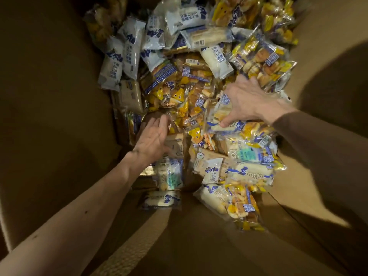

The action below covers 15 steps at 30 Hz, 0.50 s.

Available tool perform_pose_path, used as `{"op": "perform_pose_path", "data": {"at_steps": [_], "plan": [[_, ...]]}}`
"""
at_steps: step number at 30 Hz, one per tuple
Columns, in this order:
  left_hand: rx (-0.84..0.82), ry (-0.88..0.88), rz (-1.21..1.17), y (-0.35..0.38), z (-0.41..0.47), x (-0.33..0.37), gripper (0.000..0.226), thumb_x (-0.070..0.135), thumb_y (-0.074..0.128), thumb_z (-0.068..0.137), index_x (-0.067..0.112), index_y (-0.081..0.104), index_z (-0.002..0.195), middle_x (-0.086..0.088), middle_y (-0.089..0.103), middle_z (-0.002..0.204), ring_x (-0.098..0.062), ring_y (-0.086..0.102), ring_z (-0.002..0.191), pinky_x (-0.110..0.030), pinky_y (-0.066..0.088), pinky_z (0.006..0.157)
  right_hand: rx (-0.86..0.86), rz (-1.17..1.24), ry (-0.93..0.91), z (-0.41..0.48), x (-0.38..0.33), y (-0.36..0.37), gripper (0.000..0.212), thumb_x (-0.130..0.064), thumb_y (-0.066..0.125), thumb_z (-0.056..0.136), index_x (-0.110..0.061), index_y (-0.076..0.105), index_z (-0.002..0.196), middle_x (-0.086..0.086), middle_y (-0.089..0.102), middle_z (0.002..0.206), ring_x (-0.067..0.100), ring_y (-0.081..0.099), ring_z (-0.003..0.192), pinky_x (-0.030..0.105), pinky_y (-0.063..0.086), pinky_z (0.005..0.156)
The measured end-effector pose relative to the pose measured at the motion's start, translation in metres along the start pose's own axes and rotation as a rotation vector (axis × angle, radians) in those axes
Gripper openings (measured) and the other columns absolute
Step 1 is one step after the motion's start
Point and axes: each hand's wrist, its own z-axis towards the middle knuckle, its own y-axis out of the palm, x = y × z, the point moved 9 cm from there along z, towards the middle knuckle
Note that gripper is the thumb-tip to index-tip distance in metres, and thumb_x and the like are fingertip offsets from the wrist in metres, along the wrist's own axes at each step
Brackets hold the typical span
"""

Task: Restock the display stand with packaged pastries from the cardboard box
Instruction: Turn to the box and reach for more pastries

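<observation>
Grip first: the right hand [249, 100] is spread wide over the heap, thumb pressing on a pale blue-and-white packet [216, 114], fingertips lost among the wrappers. I can't tell if it's actually got hold of anything. The left hand [151, 138] is flat and relaxed, fingers straight, holding nothing, its tips just short of the yellow packs [179, 100].

All the packaged pastries sit loose in the cardboard box [49, 96], heaped from the middle to the far and right sides. No display stand in view.

The pale packet lies right under the right grip, long axis slanting near-left to far-right, so I'd guess that hand takes it — the left is further off.

Readable: "HORSH" on a white packet [249, 174] near-right, plus barcodes, QR squares and Chinese text I can't make out.
</observation>
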Motion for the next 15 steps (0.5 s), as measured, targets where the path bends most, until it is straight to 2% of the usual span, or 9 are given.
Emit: {"op": "perform_pose_path", "data": {"at_steps": [2, 4, 7, 8, 9, 10, 11, 13, 15], "plan": [[-0.023, -0.020, 0.051, 0.001, -0.002, 0.000, 0.101, 0.054, 0.082, 0.067, 0.006, 0.032, 0.140, -0.009, 0.051, 0.132, -0.024, 0.044, 0.129, -0.033, 0.021, 0.115, 0.018, 0.003, -0.035, -0.002, 0.000, 0.002, 0.075, -0.068, 0.076, 0.065, -0.010, 0.059, 0.110, 0.005, 0.055, 0.111, 0.018, 0.033, 0.101, 0.041, 0.026, 0.092], [-0.041, -0.034, 0.194, 0.000, -0.006, -0.001, 0.086, 0.061, 0.074, 0.074, 0.012, 0.042, 0.138, -0.007, 0.046, 0.133, -0.024, 0.038, 0.127, -0.037, 0.026, 0.110, 0.044, 0.034, -0.075, -0.007, -0.003, 0.003, 0.085, -0.065, 0.076, 0.067, -0.011, 0.057, 0.129, 0.008, 0.053, 0.134, 0.022, 0.033, 0.121, 0.044, 0.023, 0.105], [0.034, 0.050, 0.192, -0.009, -0.018, 0.003, 0.073, 0.063, 0.070, 0.077, 0.018, 0.049, 0.130, -0.007, 0.041, 0.140, -0.025, 0.031, 0.135, -0.043, 0.021, 0.115, 0.077, 0.112, -0.093, -0.021, -0.009, 0.001, 0.088, -0.061, 0.077, 0.068, -0.018, 0.050, 0.140, 0.011, 0.036, 0.156, 0.023, 0.020, 0.147, 0.044, 0.004, 0.121], [0.053, 0.081, 0.134, -0.010, -0.023, 0.003, 0.069, 0.061, 0.070, 0.078, 0.017, 0.048, 0.127, -0.007, 0.046, 0.141, -0.024, 0.033, 0.138, -0.043, 0.014, 0.119, 0.074, 0.154, -0.085, -0.027, -0.010, 0.000, 0.088, -0.060, 0.076, 0.068, -0.019, 0.049, 0.141, 0.013, 0.037, 0.155, 0.025, 0.024, 0.147, 0.044, 0.005, 0.121], [0.057, 0.091, 0.051, -0.014, -0.030, 0.003, 0.065, 0.059, 0.070, 0.080, 0.017, 0.046, 0.124, -0.007, 0.054, 0.136, -0.023, 0.042, 0.136, -0.042, 0.009, 0.121, 0.068, 0.216, -0.058, -0.033, -0.011, -0.002, 0.088, -0.059, 0.076, 0.067, -0.020, 0.049, 0.141, 0.014, 0.042, 0.150, 0.027, 0.033, 0.141, 0.044, 0.015, 0.120], [0.054, 0.079, -0.062, -0.021, -0.038, 0.001, 0.061, 0.056, 0.071, 0.081, 0.019, 0.044, 0.121, -0.005, 0.061, 0.127, -0.022, 0.052, 0.127, -0.041, 0.014, 0.122, 0.063, 0.307, -0.020, -0.039, -0.012, -0.005, 0.090, -0.057, 0.077, 0.067, -0.021, 0.047, 0.143, 0.013, 0.046, 0.145, 0.029, 0.039, 0.135, 0.044, 0.026, 0.114], [0.058, 0.041, -0.217, -0.028, -0.047, -0.002, 0.059, 0.052, 0.075, 0.080, 0.022, 0.043, 0.118, -0.002, 0.066, 0.117, -0.021, 0.060, 0.115, -0.041, 0.029, 0.117, 0.074, 0.406, 0.021, -0.046, -0.012, -0.009, 0.095, -0.056, 0.079, 0.066, -0.022, 0.042, 0.147, 0.011, 0.046, 0.146, 0.029, 0.041, 0.134, 0.043, 0.031, 0.111], [0.087, -0.067, -0.569, -0.047, -0.068, -0.010, 0.059, 0.047, 0.082, 0.074, 0.026, 0.044, 0.114, 0.006, 0.066, 0.105, -0.014, 0.066, 0.096, -0.036, 0.054, 0.090, 0.103, 0.626, 0.114, -0.059, -0.009, -0.016, 0.109, -0.056, 0.083, 0.066, -0.019, 0.030, 0.153, 0.006, 0.048, 0.144, 0.024, 0.046, 0.129, 0.044, 0.032, 0.113], [0.172, -0.153, -0.820, -0.069, -0.094, -0.018, 0.065, 0.048, 0.086, 0.069, 0.024, 0.049, 0.117, 0.009, 0.068, 0.103, -0.008, 0.068, 0.091, -0.030, 0.057, 0.079, 0.126, 0.839, 0.193, -0.073, -0.009, -0.022, 0.122, -0.060, 0.086, 0.060, -0.014, 0.024, 0.155, 0.004, 0.053, 0.130, 0.020, 0.054, 0.113, 0.041, 0.039, 0.105]]}}
